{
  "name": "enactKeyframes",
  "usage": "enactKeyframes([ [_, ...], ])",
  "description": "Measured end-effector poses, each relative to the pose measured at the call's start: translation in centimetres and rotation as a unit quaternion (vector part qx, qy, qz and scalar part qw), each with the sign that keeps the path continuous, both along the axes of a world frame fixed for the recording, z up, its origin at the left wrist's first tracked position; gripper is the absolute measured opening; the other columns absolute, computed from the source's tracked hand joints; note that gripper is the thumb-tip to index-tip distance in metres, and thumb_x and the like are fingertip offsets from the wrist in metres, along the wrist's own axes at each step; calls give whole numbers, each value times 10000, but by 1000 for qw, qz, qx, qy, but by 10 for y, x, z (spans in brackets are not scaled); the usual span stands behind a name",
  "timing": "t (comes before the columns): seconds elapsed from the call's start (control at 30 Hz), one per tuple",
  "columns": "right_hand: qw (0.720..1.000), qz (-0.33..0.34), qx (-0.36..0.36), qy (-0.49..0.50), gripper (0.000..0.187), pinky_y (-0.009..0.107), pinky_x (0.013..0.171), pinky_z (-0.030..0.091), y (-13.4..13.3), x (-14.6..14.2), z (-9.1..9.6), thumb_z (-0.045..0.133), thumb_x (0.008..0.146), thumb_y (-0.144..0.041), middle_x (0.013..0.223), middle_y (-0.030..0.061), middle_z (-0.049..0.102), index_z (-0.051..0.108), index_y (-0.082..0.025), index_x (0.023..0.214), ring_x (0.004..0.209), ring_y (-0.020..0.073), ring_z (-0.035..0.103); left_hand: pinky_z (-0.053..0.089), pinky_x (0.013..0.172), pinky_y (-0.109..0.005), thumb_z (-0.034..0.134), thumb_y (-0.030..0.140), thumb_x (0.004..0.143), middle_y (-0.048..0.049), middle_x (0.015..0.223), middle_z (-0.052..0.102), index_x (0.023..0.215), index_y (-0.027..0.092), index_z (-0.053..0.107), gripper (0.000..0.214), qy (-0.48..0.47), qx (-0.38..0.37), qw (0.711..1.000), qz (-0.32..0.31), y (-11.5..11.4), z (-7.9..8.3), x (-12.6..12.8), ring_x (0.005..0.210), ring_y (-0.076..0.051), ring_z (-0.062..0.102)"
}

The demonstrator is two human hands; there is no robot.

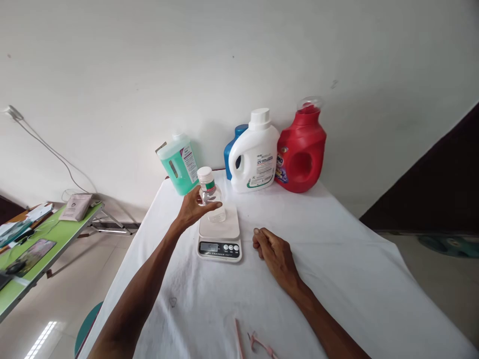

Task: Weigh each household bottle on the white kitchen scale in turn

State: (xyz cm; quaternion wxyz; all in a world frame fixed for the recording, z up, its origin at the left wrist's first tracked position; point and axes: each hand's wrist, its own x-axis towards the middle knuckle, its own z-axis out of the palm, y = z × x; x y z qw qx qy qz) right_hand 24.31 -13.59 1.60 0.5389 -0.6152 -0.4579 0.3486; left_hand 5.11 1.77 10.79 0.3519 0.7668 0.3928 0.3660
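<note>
My left hand (194, 207) is closed around a small clear plastic bottle (216, 213) with a white cap and a green label band. The bottle is over the platform of a white kitchen scale (219, 229); I cannot tell whether its base touches the platform. The scale's dark display faces me, but its reading is too faint to make out. To the right of the scale, my right hand (276, 257) rests on the white cloth with its fingers curled in; nothing shows in it.
Behind the scale stand a green liquid jug (179, 164), a blue bottle (228, 154), a white detergent jug (258, 154) and a red detergent jug (305, 144). Pink-framed glasses (260, 344) lie at the near edge of the white-covered table (337, 239). A green desk (48, 254) is at left.
</note>
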Motion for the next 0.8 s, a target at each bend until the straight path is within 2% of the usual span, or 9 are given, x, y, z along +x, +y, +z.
enactKeyframes([
  [0.1,1000,-2,7,-7,518,266,558,384,1,1,-3,431,987,-647,650,-9,528,440,-230,680,563,133,450,535,765,-377,870,478,713,-83,939,745,1037,177,718,467,28,30,999,28,-4,6,6,880,-254,686],
  [0.2,1000,0,15,-20,517,269,558,368,3,2,-7,430,989,-647,628,-18,510,420,-233,680,561,134,440,521,697,-330,868,470,714,-71,896,741,991,170,720,434,4,38,999,9,-13,19,25,827,-229,679],
  [0.3,999,2,24,-34,516,275,549,348,4,3,-11,425,985,-654,607,-27,483,415,-237,681,549,136,418,527,715,-307,884,469,690,-71,943,747,1023,162,711,485,-21,31,998,-46,-19,31,62,852,-215,688],
  [0.37,999,3,30,-41,512,281,549,339,4,4,-14,422,982,-654,604,-26,477,412,-240,680,551,141,412,521,722,-298,895,481,668,-72,969,746,1069,163,699,548,-13,24,997,-69,-16,32,94,854,-204,686],
  [0.5,998,1,36,-49,504,284,545,328,6,4,-18,416,982,-645,602,-23,470,397,-247,673,556,149,414,487,705,-297,888,531,661,-57,914,722,1022,166,684,553,34,44,997,-52,2,16,157,798,-186,647],
  [0.6,998,-1,35,-51,494,280,536,317,7,4,-20,411,986,-627,595,-26,461,387,-248,672,544,146,398,484,729,-310,875,530,687,-62,967,724,1053,182,665,547,39,55,997,-46,19,-2,191,846,-205,649],
  [0.7,998,-3,33,-51,479,275,536,318,7,4,-21,417,989,-604,594,-24,474,384,-246,673,546,145,404,490,767,-334,879,542,678,-81,1035,724,1063,187,649,572,54,48,997,-27,29,-15,212,915,-236,661],
  [0.8,998,-3,27,-48,469,272,537,321,7,4,-22,423,991,-589,598,-18,495,396,-243,676,552,147,420,484,769,-362,881,545,671,-112,1024,721,1035,173,642,573,87,45,995,-9,32,-21,221,929,-269,669],
])
